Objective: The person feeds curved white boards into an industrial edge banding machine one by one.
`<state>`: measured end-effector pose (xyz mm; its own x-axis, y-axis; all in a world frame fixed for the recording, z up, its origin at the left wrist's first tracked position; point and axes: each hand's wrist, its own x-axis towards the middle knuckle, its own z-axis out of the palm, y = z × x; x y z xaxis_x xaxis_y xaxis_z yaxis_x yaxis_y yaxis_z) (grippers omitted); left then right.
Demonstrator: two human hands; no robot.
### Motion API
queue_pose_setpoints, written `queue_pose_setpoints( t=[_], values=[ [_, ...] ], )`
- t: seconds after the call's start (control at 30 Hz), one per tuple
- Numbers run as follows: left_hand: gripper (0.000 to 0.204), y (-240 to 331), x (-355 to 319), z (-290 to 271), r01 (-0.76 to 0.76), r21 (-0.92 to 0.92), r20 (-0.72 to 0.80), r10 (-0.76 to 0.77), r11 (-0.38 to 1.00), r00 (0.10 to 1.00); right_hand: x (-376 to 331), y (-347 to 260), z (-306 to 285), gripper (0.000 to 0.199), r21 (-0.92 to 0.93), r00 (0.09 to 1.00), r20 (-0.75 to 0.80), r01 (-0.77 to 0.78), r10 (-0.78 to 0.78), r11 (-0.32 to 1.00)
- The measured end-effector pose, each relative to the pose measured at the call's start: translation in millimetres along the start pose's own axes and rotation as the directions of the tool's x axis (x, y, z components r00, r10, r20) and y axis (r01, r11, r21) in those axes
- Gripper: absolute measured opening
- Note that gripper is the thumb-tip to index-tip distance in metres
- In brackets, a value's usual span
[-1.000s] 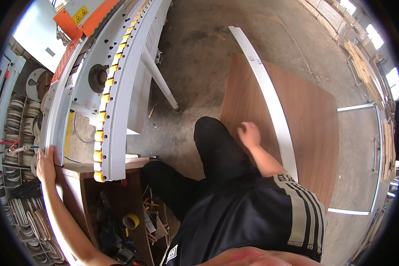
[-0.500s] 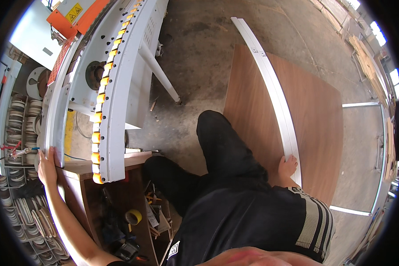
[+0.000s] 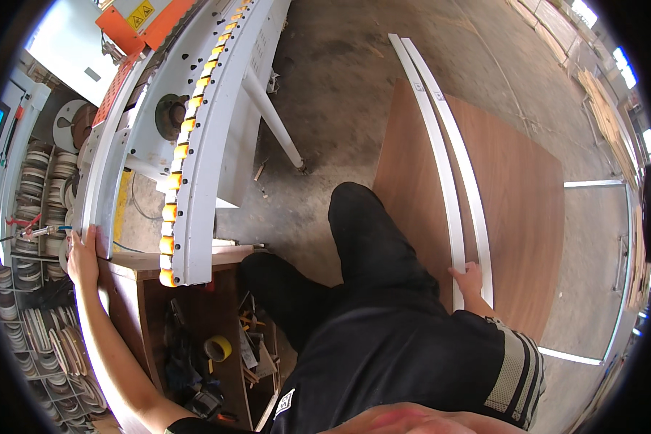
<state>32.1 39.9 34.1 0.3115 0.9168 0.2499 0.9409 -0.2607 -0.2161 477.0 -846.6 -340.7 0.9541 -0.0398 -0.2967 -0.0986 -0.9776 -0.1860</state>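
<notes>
My right hand (image 3: pixel 468 281) is closed around the near end of a long white strip (image 3: pixel 439 148), the left one of a pair. A second white strip (image 3: pixel 467 163) lies just to its right, with a narrow gap between them. Each carries a small metal fitting toward its far end. Both lie over a large brown wood-grain board (image 3: pixel 521 181) on my right. My left hand (image 3: pixel 84 262) rests against the lower end of a pale metal rail (image 3: pixel 103 181), its fingers stretched out and nothing seen in it.
A white machine with a yellow-roller rail (image 3: pixel 182 153) runs along my left. Below it stands a brown cabinet (image 3: pixel 126 307) with yellow tape (image 3: pixel 218 349) and tools inside. Racks of edging rolls (image 3: pixel 32 184) fill the far left. A metal frame (image 3: pixel 593 184) lies on the right.
The two white strips, together before, now lie apart. My right hand has shifted the left one slightly leftward. My left hand stays at the rail; the whole view has moved a little.
</notes>
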Motion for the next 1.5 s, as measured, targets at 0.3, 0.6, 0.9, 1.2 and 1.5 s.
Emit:
queue_pose_setpoints(
  t=[0.3,0.6,0.9,1.2,1.5],
  values=[
    [0.098,23,-14,-16,0.048,-0.083,0.035,-0.045,0.995,0.998,7,4,41,0.059,0.072,0.961,-0.212,0.194,-0.175,0.978],
    [0.1,33,-22,-34,0.089,-0.094,0.07,-0.083,0.992,0.994,21,-35,46,0.066,0.274,0.998,0.006,0.06,-0.064,0.96],
    [0.06,26,-17,-16,0.072,-0.103,-0.019,-0.074,0.992,0.997,36,-101,-28,0.052,0.237,0.971,-0.176,0.2,-0.161,0.951],
    [0.054,20,-16,-5,0.06,-0.16,-0.083,-0.074,0.985,0.994,39,-152,-189,0.047,-0.178,0.866,-0.452,0.145,-0.212,0.973],
    [0.048,22,-28,-16,0.033,-0.106,-0.152,-0.049,0.994,0.987,26,-251,-377,0.064,-0.324,0.494,-0.784,0.192,-0.377,0.926]
  ],
)
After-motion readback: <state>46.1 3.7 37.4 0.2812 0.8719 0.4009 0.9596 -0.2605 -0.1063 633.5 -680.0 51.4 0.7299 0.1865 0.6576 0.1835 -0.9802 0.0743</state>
